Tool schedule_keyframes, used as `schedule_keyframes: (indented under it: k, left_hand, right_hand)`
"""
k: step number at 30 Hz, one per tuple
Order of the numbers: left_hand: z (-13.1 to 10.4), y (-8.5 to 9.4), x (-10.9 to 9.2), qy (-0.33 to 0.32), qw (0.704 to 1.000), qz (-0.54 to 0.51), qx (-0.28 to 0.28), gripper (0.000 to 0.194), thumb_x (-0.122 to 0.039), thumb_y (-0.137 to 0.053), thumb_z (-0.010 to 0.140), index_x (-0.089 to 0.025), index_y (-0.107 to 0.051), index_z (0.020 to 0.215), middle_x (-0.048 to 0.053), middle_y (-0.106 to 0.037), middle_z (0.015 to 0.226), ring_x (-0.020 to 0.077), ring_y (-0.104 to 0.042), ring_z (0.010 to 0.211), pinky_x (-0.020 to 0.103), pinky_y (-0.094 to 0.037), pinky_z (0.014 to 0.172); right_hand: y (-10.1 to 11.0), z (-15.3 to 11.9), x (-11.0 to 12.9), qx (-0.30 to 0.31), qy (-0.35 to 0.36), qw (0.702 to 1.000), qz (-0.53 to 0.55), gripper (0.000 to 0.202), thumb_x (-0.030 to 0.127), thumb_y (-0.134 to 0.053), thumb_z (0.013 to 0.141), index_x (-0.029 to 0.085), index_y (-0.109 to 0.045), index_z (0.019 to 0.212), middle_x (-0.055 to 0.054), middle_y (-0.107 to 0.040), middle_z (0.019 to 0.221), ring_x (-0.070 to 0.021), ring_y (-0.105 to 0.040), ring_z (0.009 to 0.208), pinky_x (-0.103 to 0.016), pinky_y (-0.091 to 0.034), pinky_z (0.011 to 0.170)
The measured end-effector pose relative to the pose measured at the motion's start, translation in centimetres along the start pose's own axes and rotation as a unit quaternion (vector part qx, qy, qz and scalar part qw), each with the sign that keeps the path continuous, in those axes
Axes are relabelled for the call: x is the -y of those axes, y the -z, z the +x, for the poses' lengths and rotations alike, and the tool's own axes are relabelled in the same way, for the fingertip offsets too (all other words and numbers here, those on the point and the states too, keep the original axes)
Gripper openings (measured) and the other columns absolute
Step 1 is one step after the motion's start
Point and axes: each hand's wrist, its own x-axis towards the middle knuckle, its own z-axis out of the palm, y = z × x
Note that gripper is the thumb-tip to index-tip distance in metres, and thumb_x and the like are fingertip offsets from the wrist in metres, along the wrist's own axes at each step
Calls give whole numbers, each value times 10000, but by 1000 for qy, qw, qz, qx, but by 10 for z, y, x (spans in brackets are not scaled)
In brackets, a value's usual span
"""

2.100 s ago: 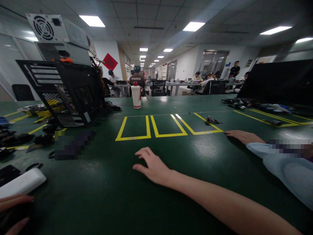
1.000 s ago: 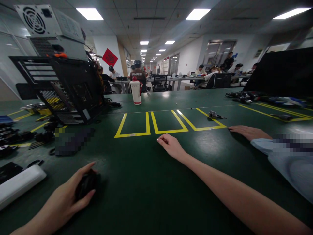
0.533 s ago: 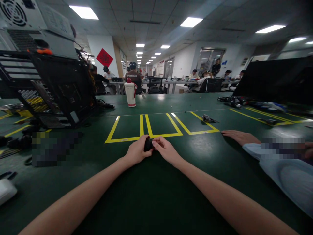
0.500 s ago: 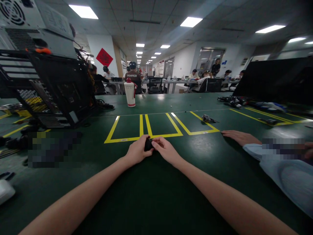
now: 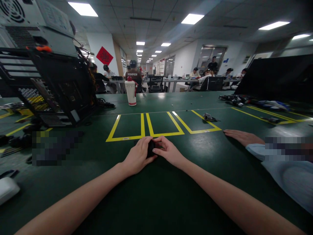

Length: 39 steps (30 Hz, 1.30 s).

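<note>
Though between hands (image 5: 138, 156), black object (image 5: 151, 148) (axis unclear)

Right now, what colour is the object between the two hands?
The object looks black, though partly covered; the head view shows it best.

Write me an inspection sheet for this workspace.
Surface: glossy green tabletop with yellow tape outlines.
Thing in hand: small black object, mostly hidden by fingers.
Clutter: black metal computer case; white bottle with red lid; silvery metal part across tape.
Hands: left hand grips the object; right hand meets it, grip unclear.
Cables: dark tangle beside the case.
Surroundings: co-worker's hand at right; people seated beyond.
</note>
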Motion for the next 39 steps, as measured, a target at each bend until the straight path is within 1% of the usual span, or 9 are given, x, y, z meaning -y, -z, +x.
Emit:
schedule_keyframes:
  k: [3,7,13,18,21,27,33,36,39]
  left_hand:
    - [-5,0,0,-15,1000,3,0,603,-295,-561,759,-183,-209,1236,101,-381,1216,237,-402,1122,407,-385,922]
    - [-6,-1,2,-13,1000,9,-3,584,-306,-550,770,-192,-211,1232,101,-377,1216,249,-396,1132,435,-384,920]
    - [-6,4,0,-4,1000,10,9,611,-326,-567,764,-205,-202,1239,91,-385,1217,241,-402,1135,421,-400,912]
    - [-9,4,0,1,1000,14,8,612,-326,-576,755,-209,-209,1231,92,-389,1216,246,-414,1125,429,-412,897]
    - [-10,2,1,-3,1000,14,1,619,-312,-576,754,-215,-199,1234,91,-388,1212,247,-421,1121,433,-411,898]
    - [-9,3,0,-3,1000,14,1,601,-290,-576,752,-205,-212,1223,95,-386,1208,251,-420,1122,431,-402,910]
    - [-9,3,0,0,1000,17,1,605,-318,-569,757,-221,-199,1226,92,-391,1211,258,-425,1122,452,-409,895]
    - [-9,3,0,1,1000,21,3,589,-324,-560,762,-223,-204,1220,95,-393,1209,267,-421,1127,467,-405,895]
    - [-9,4,-1,3,1000,18,8,577,-318,-550,768,-223,-200,1217,94,-391,1210,262,-425,1122,464,-411,886]
  right_hand:
    - [-4,-5,1,-8,14,1000,-17,253,171,-579,717,214,-491,950,-11,-522,991,-146,-519,986,-339,-431,888]
    - [-6,-6,0,-11,13,1000,-25,247,183,-579,717,217,-489,945,-6,-520,988,-142,-526,966,-328,-444,864]
    - [-8,0,-1,-35,13,999,0,143,250,-545,756,202,-508,885,-6,-547,916,-137,-550,910,-317,-450,841]
    - [-8,0,2,-16,-22,1000,-1,231,270,-546,759,204,-498,975,-30,-536,992,-153,-536,951,-338,-450,851]
    - [-7,-2,2,-3,-32,999,-4,238,273,-540,763,199,-497,986,-35,-537,997,-161,-531,968,-357,-440,868]
    - [-9,-5,-1,-3,8,1000,-16,236,218,-585,726,218,-501,946,-9,-526,1007,-148,-523,986,-349,-417,907]
    - [-11,-4,0,-25,14,1000,-1,153,252,-541,762,210,-515,908,-9,-547,943,-145,-548,944,-334,-441,868]
    - [-11,-2,1,-35,-7,999,-3,208,249,-554,752,207,-513,951,-21,-553,980,-154,-544,961,-346,-435,876]
    - [-10,-2,1,-22,-31,999,-14,245,256,-534,767,201,-509,1004,-36,-553,1022,-159,-534,986,-363,-420,901]
